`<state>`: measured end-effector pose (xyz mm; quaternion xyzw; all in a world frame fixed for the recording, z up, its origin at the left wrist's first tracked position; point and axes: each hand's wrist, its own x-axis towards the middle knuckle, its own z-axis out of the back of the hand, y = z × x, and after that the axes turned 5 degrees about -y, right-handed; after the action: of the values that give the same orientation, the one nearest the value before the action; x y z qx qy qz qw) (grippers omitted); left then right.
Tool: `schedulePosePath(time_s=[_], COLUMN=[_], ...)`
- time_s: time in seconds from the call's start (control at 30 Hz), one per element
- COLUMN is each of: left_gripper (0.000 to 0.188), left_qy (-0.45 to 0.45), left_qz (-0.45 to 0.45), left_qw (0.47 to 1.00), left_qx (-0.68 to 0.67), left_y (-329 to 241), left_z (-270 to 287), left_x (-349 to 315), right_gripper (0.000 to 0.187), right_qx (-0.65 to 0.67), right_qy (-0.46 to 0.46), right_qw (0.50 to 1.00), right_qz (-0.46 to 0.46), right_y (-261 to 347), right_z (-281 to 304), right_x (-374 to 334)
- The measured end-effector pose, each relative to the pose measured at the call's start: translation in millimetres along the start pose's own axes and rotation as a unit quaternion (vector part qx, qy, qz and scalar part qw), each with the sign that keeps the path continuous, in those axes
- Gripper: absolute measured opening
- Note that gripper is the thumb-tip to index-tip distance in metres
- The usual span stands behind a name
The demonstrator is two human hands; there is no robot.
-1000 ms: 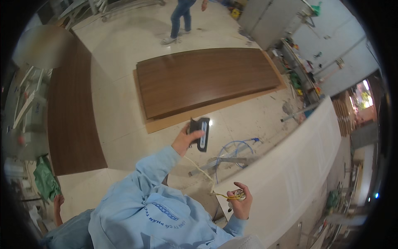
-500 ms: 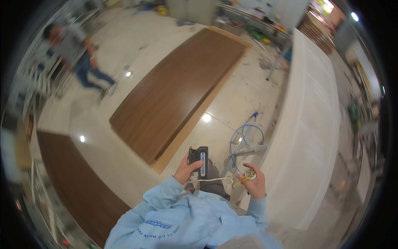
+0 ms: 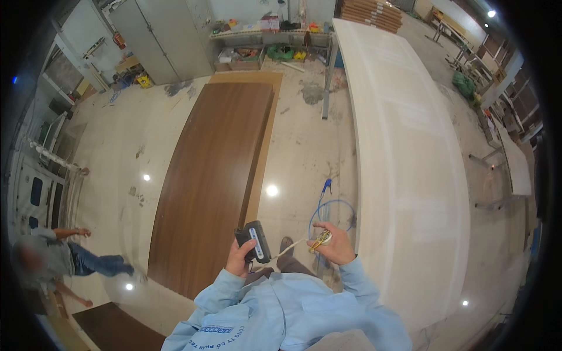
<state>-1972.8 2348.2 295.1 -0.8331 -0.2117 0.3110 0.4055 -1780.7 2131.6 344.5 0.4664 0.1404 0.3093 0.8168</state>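
My left hand (image 3: pixel 237 261) is closed around a dark, box-shaped device (image 3: pixel 255 242) with a pale and blue strip on its face; its exact kind is unclear. My right hand (image 3: pixel 341 248) has its thumb and fingers curled about a small round white piece with yellow strands (image 3: pixel 321 239), too small to name. A pale cord (image 3: pixel 290 247) runs slack between the two hands. Both hands are in front of my light blue jacket (image 3: pixel 257 313), above the floor.
A brown wooden panel (image 3: pixel 205 169) lies on a cardboard sheet (image 3: pixel 264 126) ahead. To the right stretches a long white panel (image 3: pixel 404 187). A blue hose (image 3: pixel 353 212) with a nozzle (image 3: pixel 326 186) lies between them. A person (image 3: pixel 93 260) is at far left, near another brown panel (image 3: pixel 120 329).
My view has turned right, so the brown panel now appears more upright and the other person lower at the left. Both hands keep their holds; the device now tilts the other way.
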Motion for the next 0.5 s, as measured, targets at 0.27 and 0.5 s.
schedulePosePath(time_s=[0.27, 0.5], left_gripper=[0.039, 0.039], left_qy=[0.0, 0.022], left_qz=[-0.071, -0.088], left_qw=[0.986, 0.98], left_qx=[-0.151, -0.179], left_y=[80.2, 227.1], left_z=[41.3, 144.5], left_x=[60.3, 202.6], right_gripper=[0.056, 0.054], right_qx=[-0.021, -0.08], right_qy=[-0.032, -0.058], right_qw=[0.993, 0.986], right_qz=[0.11, 0.137], right_y=[-59.5, -194.8], right_z=[-17.3, -120.1], right_x=[12.5, 62.2])
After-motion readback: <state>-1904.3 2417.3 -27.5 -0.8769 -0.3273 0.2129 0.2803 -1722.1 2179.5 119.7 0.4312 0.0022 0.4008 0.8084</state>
